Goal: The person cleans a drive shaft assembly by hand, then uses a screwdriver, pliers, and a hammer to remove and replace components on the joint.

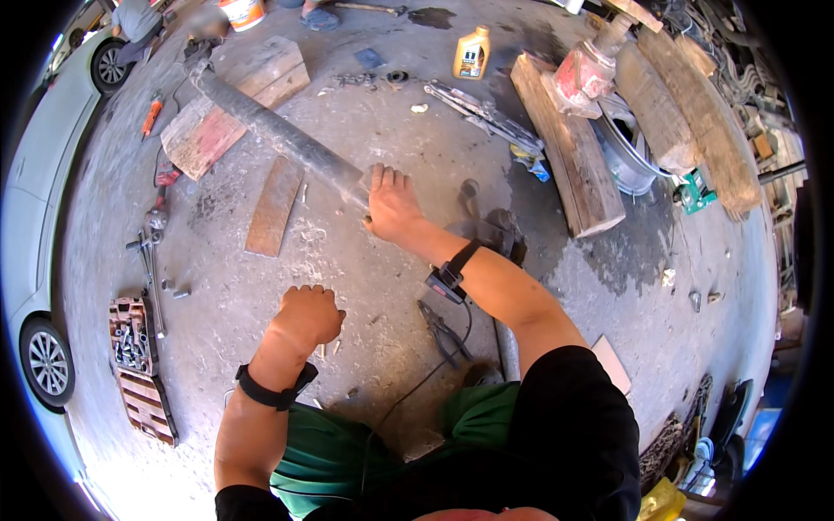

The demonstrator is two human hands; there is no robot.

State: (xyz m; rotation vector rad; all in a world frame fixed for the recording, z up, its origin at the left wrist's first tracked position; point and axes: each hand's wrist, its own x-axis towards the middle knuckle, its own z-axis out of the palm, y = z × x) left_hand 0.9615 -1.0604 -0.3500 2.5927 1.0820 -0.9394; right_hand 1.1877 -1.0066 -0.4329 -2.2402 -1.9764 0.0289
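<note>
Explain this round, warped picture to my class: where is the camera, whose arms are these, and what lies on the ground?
The camera sits on a person's head and looks down through a very wide lens, so straight edges bend near the rim. The two forearms rising from the bottom are that person's own. The right hand has its grip on the near end of a long dark metal shaft, which runs away to the upper left. The left hand is a closed fist near the concrete floor; what it holds, if anything, cannot be seen. Around lie wooden boards, an open socket set, a yellow oil bottle, and a white car at the left.
</note>
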